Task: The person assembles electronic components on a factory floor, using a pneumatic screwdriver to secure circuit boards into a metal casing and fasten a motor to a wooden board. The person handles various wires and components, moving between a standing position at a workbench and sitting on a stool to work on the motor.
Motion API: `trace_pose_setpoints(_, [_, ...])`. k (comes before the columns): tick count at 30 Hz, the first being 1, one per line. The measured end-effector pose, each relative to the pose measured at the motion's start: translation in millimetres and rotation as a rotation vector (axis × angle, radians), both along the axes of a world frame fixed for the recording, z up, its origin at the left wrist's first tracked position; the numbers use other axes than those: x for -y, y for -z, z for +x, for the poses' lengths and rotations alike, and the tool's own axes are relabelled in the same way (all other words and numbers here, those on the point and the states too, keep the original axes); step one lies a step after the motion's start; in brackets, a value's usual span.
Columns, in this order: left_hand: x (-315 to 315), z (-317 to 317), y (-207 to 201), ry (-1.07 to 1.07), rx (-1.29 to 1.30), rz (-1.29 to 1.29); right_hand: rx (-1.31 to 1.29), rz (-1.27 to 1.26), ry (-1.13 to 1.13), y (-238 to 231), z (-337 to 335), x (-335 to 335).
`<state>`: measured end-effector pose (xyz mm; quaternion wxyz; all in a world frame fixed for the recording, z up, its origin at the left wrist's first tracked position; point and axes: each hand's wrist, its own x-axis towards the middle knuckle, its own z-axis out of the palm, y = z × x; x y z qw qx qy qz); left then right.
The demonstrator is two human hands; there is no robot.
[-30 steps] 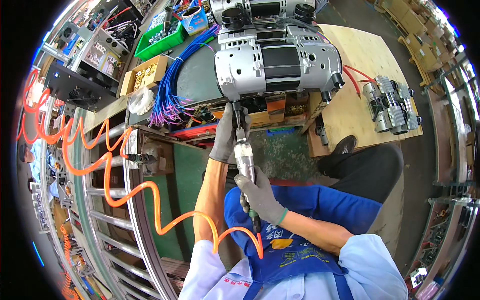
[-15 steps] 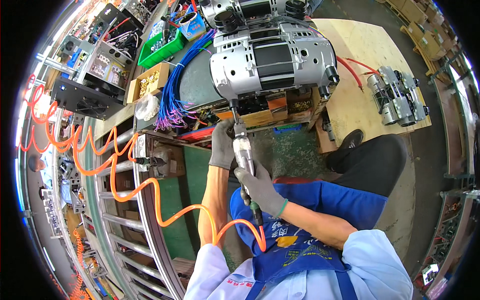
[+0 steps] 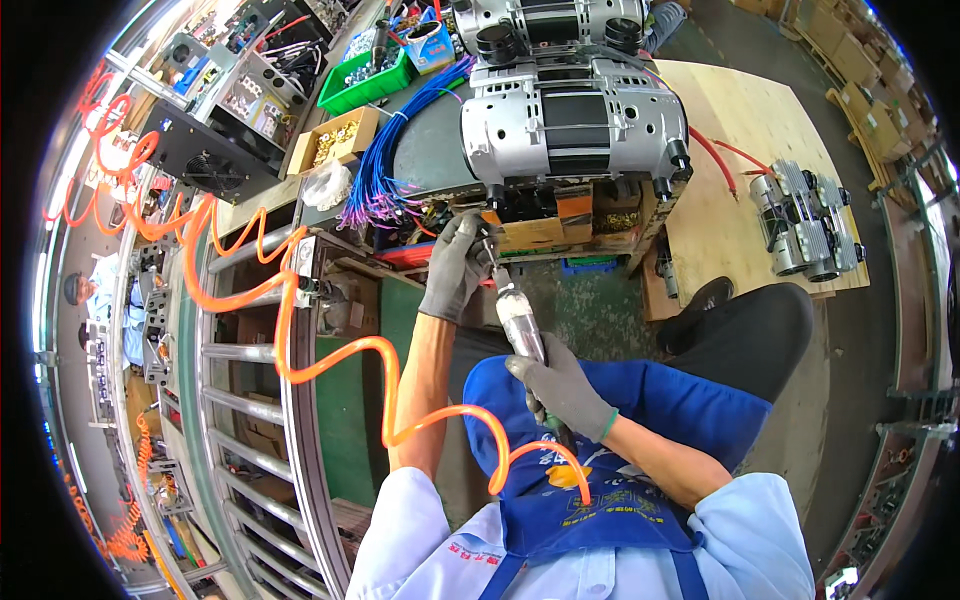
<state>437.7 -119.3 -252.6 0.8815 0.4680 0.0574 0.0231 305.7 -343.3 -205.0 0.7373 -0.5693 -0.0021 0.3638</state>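
My right hand (image 3: 568,385), in a grey glove, is wrapped round an air screwdriver (image 3: 520,328) with an orange coiled hose (image 3: 462,410) at its rear. The tool slants up and left, its thin bit (image 3: 490,248) beside the fingers of my left hand (image 3: 457,268). That gloved hand is closed, its fingertips pinched near the bit's tip; what they hold is too small to make out. Just beyond them a silver and black pump or compressor (image 3: 512,138) lies on the bench, with dark rubber feet (image 3: 496,194) pointing toward me.
Blue wires (image 3: 395,160) lie in a bundle left of the pump. Past them stand a cardboard box of brass fittings (image 3: 335,143) and a green bin (image 3: 365,82). A smaller pump (image 3: 805,220) sits on plywood (image 3: 705,250) at right. A metal roller rack (image 3: 245,405) runs along my left.
The screwdriver has come back from the pump's near-left foot, toward me. My left hand has moved from around the tool's front end to a pinch by the bit tip. The view has shifted slightly.
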Motion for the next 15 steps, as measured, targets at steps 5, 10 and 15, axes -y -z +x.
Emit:
trace_pose_setpoints(5, [11, -8, -18, 0.083, 0.023, 0.099, 0.017, 0.018, 0.026, -3, -7, 1])
trace_pose_setpoints(10, [22, -8, -30, 0.112, 0.037, 0.094, 0.017, 0.025, 0.071, -7, -9, -3])
trace_pose_setpoints(15, [31, 17, -64, 0.054, 0.03, 0.052, 0.053, 0.092, 0.159, -22, 6, -20])
